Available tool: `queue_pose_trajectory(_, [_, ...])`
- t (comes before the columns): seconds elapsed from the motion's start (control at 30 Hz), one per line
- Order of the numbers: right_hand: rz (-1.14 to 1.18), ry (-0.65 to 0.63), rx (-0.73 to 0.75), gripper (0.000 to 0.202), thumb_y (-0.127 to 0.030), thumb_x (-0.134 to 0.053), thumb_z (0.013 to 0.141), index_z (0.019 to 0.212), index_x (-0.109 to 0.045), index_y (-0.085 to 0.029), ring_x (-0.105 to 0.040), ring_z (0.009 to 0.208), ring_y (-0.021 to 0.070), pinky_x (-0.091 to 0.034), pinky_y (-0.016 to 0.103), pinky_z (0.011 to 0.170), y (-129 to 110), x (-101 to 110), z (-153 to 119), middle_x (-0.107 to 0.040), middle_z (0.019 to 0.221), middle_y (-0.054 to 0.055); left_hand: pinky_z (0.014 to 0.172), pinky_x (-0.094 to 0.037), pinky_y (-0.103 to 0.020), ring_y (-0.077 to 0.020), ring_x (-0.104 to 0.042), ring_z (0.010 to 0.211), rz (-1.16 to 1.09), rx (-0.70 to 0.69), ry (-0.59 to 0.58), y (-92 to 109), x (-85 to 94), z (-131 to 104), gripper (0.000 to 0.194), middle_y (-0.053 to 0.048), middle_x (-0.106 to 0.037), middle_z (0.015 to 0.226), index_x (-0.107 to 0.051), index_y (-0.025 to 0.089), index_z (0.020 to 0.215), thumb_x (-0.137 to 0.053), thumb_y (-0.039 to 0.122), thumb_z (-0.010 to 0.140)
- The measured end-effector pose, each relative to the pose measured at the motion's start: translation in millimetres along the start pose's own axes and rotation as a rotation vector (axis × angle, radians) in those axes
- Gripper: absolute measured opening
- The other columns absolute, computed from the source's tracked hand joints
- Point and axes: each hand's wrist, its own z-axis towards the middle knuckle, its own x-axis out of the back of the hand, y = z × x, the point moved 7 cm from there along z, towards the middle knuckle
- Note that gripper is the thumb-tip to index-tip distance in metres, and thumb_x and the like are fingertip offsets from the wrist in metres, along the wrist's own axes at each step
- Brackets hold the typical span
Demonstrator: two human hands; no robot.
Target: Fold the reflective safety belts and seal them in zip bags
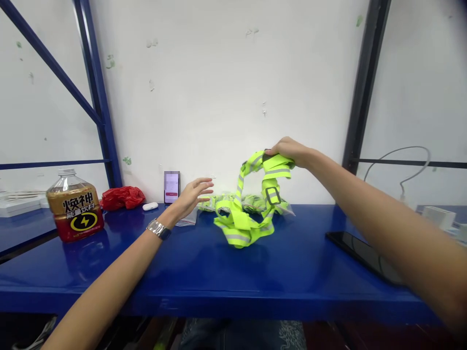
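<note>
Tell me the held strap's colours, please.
The strap is bright yellow-green with grey stripes, clearest in head view.

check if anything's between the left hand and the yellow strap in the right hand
Nothing visible stands between the left hand and the yellow strap. The bundles in clear plastic lie on the table behind the strap, so they don't seem to block the way.

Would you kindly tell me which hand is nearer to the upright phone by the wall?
Left. The left hand is raised, open, to the right of the upright phone; the right hand is much farther right, holding the yellow-green reflective straps.
</note>
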Motion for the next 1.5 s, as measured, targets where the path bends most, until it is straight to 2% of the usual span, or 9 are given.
queue_pose_trajectory(0.1, [0.052,-0.06,0.28,0.017,-0.027,-0.066,0.082,0.076,-0.063,-0.011,-0.057,0.06,0.0166,-0.044,0.029,0.053,-25,-15,-9,-0.063,0.067,0.008,0.096,-0.045,-0.045,-0.0298,-0.052,0.119,0.231,-0.155,0.171,17,-12.9,0,0.072,-0.018,-0.05,0.133,-0.045,0.017,0.13,-0.068,0.055,0.074])
queue_pose_trajectory(0.23, [-0.1,0.069,0.567,0.012,-0.026,-0.057,0.085,0.09,-0.061,-0.015,-0.06,0.073,0.0205,-0.047,0.033,0.066,-50,-18,-23,-0.066,0.077,0.008,0.098,-0.044,-0.048,-0.0341,-0.046,0.127,0.222,-0.054,0.08,4,-51.0,0,0.102,-0.025,-0.036,0.144,-0.025,0.017,0.143,-0.078,0.055,0.064])
queue_pose_trajectory(0.37, [-0.456,0.327,0.783,0.022,-0.027,-0.049,0.089,0.108,-0.051,-0.018,-0.058,0.07,0.0224,-0.043,0.035,0.066,-68,-20,-42,-0.063,0.075,0.006,0.101,-0.042,-0.049,-0.0322,-0.047,0.127,0.067,-0.044,-0.25,-10,-98.5,-7,0.084,-0.021,-0.046,0.14,-0.037,0.02,0.138,-0.076,0.051,0.07])
queue_pose_trajectory(0.6, [-0.77,0.462,1.167,0.023,-0.025,-0.032,0.098,0.116,-0.044,-0.018,-0.057,0.082,0.0223,-0.04,0.043,0.084,-73,-40,-64,-0.065,0.09,0.009,0.097,-0.044,-0.042,-0.0278,-0.057,0.115,-0.131,-0.303,-0.301,26,-125.4,-19,0.048,-0.016,-0.062,0.122,-0.055,0.013,0.12,-0.065,0.042,0.083])
queue_pose_trajectory(0.8, [-0.911,0.578,1.022,0.025,-0.024,-0.03,0.097,0.115,-0.044,-0.014,-0.052,0.071,0.0225,-0.035,0.039,0.076,-66,-32,-51,-0.06,0.071,0.006,0.073,-0.047,-0.03,-0.0196,-0.065,0.086,-0.097,-0.272,-0.308,39,-128.9,-23,0.033,-0.008,-0.068,0.089,-0.048,0.016,0.104,-0.065,0.034,0.082])
queue_pose_trajectory(0.97, [-1.023,0.585,0.894,0.025,-0.015,-0.032,0.091,0.112,-0.045,-0.011,-0.046,0.066,0.0189,-0.027,0.039,0.078,-47,-11,-41,-0.059,0.076,0.007,0.057,-0.034,-0.025,-0.0146,-0.051,0.057,0.696,-0.343,0.314,41,-58.9,1,0.016,0.006,-0.044,0.056,-0.046,0.021,0.088,-0.058,0.019,0.077])
queue_pose_trajectory(1.13, [-1.064,0.445,0.749,0.023,-0.013,-0.038,0.086,0.105,-0.049,-0.014,-0.048,0.076,0.0228,-0.026,0.041,0.08,-11,-7,-32,-0.059,0.084,0.012,0.068,-0.041,-0.034,-0.0267,-0.061,0.08,1.306,-0.287,0.426,36,-9.2,20,0.021,-0.012,-0.06,0.087,-0.05,0.015,0.107,-0.043,0.018,0.087])
queue_pose_trajectory(1.37, [-0.708,0.241,0.356,0.017,-0.03,-0.038,0.086,0.093,-0.048,-0.019,-0.053,0.079,0.0264,-0.037,0.042,0.072,9,-23,-12,-0.061,0.094,0.014,0.09,-0.043,-0.048,-0.0331,-0.055,0.106,1.191,-0.318,0.232,-4,-30.3,12,0.043,-0.018,-0.055,0.112,-0.058,0.015,0.112,-0.046,0.05,0.09])
queue_pose_trajectory(1.5, [-0.512,0.153,0.399,0.021,-0.038,-0.038,0.087,0.093,-0.047,-0.02,-0.054,0.073,0.0239,-0.04,0.038,0.068,-7,-36,-11,-0.063,0.086,0.01,0.089,-0.048,-0.046,-0.0304,-0.056,0.112,0.567,-0.193,-0.226,-43,-80.1,-3,0.075,-0.02,-0.047,0.134,-0.04,0.018,0.136,-0.061,0.06,0.078])
